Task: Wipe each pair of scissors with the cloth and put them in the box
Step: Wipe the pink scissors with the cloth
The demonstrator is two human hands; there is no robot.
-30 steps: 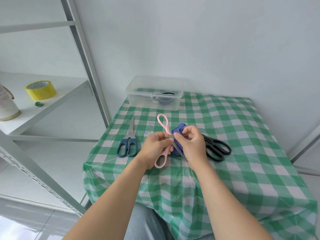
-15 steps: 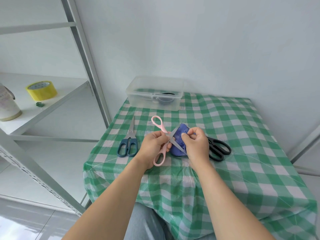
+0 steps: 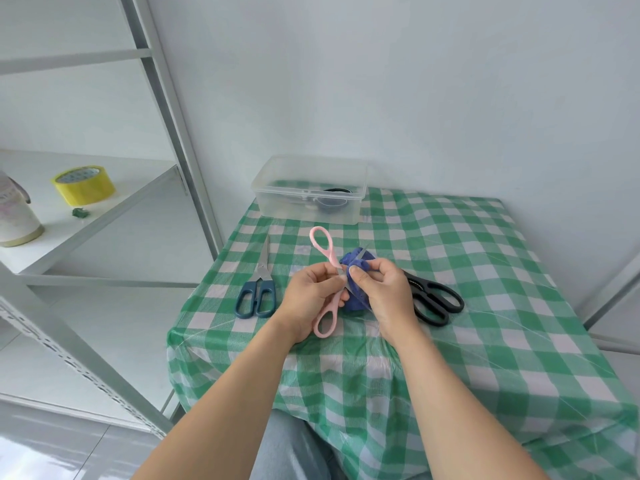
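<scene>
Both gripping: left hand [image 3: 311, 299] holds pink scissors [image 3: 327, 251], right hand [image 3: 384, 292] pinches cloth [image 3: 355, 301] against them.

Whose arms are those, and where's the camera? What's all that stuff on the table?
No machine here: these are a person's two arms. The camera sits on the person's head and looks down, so you see what they see. The left hand holds pink scissors, spread open, and the right hand pinches a blue cloth around a blade to wipe it. On the green checked table lie blue-handled scissors on the left and black scissors on the right. At the back stands a clear box with something dark inside.
</scene>
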